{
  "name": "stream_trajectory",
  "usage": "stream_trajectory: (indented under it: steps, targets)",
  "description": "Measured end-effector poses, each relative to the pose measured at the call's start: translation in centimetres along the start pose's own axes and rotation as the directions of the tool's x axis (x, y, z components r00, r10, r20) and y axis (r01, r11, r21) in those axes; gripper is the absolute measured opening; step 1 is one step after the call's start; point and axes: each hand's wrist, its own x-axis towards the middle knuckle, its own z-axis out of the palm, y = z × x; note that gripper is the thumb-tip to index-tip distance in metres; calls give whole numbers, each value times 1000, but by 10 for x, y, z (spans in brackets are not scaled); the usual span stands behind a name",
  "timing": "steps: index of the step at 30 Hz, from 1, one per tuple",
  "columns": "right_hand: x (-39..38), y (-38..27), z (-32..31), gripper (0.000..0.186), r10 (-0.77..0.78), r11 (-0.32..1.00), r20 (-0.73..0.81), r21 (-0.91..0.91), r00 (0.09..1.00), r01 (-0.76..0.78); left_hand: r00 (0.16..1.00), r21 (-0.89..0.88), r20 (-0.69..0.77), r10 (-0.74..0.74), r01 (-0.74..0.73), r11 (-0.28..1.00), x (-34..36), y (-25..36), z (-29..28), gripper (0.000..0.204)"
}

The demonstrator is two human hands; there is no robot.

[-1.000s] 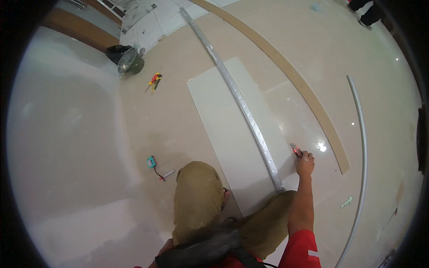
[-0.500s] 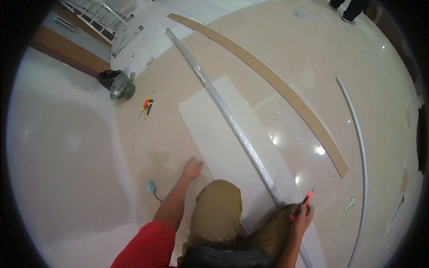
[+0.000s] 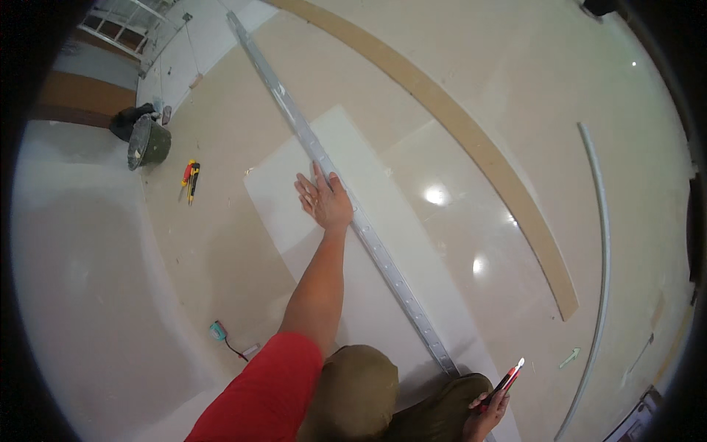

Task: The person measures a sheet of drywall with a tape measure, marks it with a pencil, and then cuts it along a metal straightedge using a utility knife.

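A white board [image 3: 294,214] lies flat in front of me, with a long perforated metal channel [image 3: 387,261] running lengthwise across it. My left hand [image 3: 327,200] reaches over the board, its fingers spread, resting at the left edge of the channel. My right hand [image 3: 486,420], low on the right beside my knee, is closed around a red and black utility knife [image 3: 504,386]. The knife's tip points up and away from me. My fingers hide the lower part of its handle.
A tan strip [image 3: 471,132] and a thin metal profile [image 3: 602,243] lie on the floor to the right. On the left are a tape measure [image 3: 217,330], yellow-handled hand tools [image 3: 190,179] and a dark bucket [image 3: 150,144]. Someone's foot [image 3: 596,7] shows at the far right.
My left hand has moved from the board's left edge forward and right onto the channel, its fingers spreading. My right hand still holds the knife, now lower in view. The view has shifted.
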Motion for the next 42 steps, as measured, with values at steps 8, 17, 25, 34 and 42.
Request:
stream_trajectory:
  steps: [8,17,25,34,42]
  targets:
    - [114,-3,147,39,55,947,290,-318,956,42,1000,-13,22,-17,17,1000,5,12,-3,61]
    - [136,-19,491,46,8,703,908,-303,419,644,995,27,69,-66,65,998,11,11,-11,61]
    - [123,6,613,47,-195,626,914,-164,357,762,997,-20,71,-42,43,999,8,11,-5,61]
    - [108,9,637,49,-207,498,943,-128,261,858,997,-43,78,-20,24,999,12,6,-10,61]
    - [107,-17,636,48,143,743,843,-438,519,506,997,-56,79,-24,29,998,11,11,-9,60]
